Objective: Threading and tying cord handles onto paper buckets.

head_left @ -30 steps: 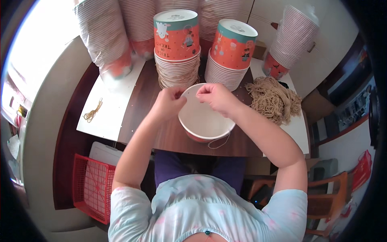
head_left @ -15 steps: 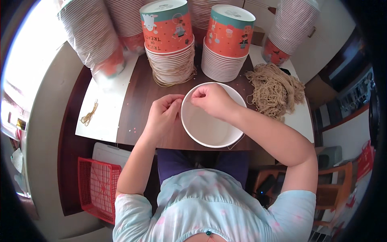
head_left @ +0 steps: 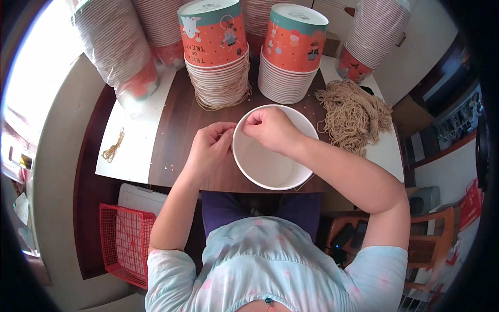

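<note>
A white-lined paper bucket (head_left: pixel 270 169) stands mouth-up at the table's front edge, tilted slightly toward me. My right hand (head_left: pixel 267 127) reaches over its rim, with pinched fingertips against the inner left wall. Outside that same wall, my left hand (head_left: pixel 212 145) is closed, thumb and forefinger together beside the rim. What the fingertips of either hand hold is too small or hidden to make out. A thin cord (head_left: pixel 306 183) shows at the bucket's lower right side. To the right lies a tangled heap of tan cords (head_left: pixel 354 115).
Upside-down stacks of orange-and-teal paper buckets stand behind: one with cords draped round it (head_left: pixel 215 52), one beside it (head_left: pixel 292 52). Plastic-wrapped stacks (head_left: pixel 112 44) rise farther back. A small cord bundle (head_left: pixel 113 146) lies at left. Below sits a red basket (head_left: pixel 127 242).
My right fingertips have shifted slightly left, closer to the bucket's inner wall. My left hand and the bucket have hardly moved; the whole view has shifted a little.
</note>
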`<state>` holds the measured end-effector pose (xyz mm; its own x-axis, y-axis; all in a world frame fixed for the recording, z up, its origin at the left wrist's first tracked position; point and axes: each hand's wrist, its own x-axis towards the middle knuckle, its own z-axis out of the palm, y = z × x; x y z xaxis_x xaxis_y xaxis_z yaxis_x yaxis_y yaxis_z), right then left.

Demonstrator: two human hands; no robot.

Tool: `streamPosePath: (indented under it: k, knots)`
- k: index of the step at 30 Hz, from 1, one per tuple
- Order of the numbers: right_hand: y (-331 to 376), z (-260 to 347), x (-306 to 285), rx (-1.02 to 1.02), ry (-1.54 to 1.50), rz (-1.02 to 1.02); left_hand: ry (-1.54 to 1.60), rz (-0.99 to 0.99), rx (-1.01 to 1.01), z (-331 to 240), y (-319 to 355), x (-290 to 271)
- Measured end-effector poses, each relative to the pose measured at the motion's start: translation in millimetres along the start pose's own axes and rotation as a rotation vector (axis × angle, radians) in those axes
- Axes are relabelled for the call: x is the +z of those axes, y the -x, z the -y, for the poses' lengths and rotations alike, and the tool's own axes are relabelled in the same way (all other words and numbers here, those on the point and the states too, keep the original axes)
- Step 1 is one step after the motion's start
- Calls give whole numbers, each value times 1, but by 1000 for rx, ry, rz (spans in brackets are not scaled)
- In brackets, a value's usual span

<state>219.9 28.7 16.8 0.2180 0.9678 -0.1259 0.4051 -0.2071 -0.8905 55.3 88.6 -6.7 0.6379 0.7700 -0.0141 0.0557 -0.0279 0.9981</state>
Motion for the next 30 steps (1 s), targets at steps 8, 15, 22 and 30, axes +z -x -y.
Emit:
streamPosePath:
  k: [8, 15, 22, 30]
  knots:
    - [6, -3, 0, 61, -29, 21, -129, 89, -39, -7, 4, -5]
    - [18, -3, -4, 102, -6, 128, -498, 9, 151, -20, 17, 7]
    - [50, 21, -36, 143, -2, 340, 72, -50, -49, 2, 24, -14]
    - [83, 32, -36, -294, 627, 154, 511, 123, 99, 5, 42, -15]
